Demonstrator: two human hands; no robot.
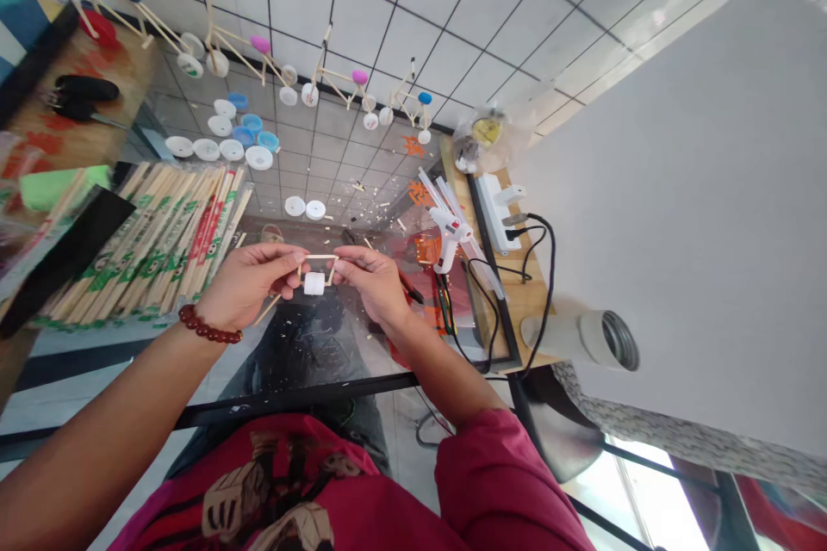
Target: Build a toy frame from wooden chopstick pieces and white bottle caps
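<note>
Between my two hands is a small four-sided frame of thin wooden sticks point(319, 257), held up over the glass table. A small white roll-like piece point(314, 283) shows at its lower side; whether it is fixed to the frame I cannot tell. My left hand point(262, 274) pinches the frame's left end between thumb and fingers, with a red bead bracelet on that wrist. The right end is pinched by my right hand point(371, 275). Just beyond lie two white bottle caps point(305, 207). Wood scraps point(375, 198) are scattered on the glass.
Bundled wrapped chopsticks point(148, 241) lie at left. White and blue bottle caps point(233, 138) sit behind them. Several stick-built bicycle models point(349, 82) line the back. A glue gun point(449, 234), its cables and a power strip point(500, 211) occupy the right, near a white cylinder point(581, 338).
</note>
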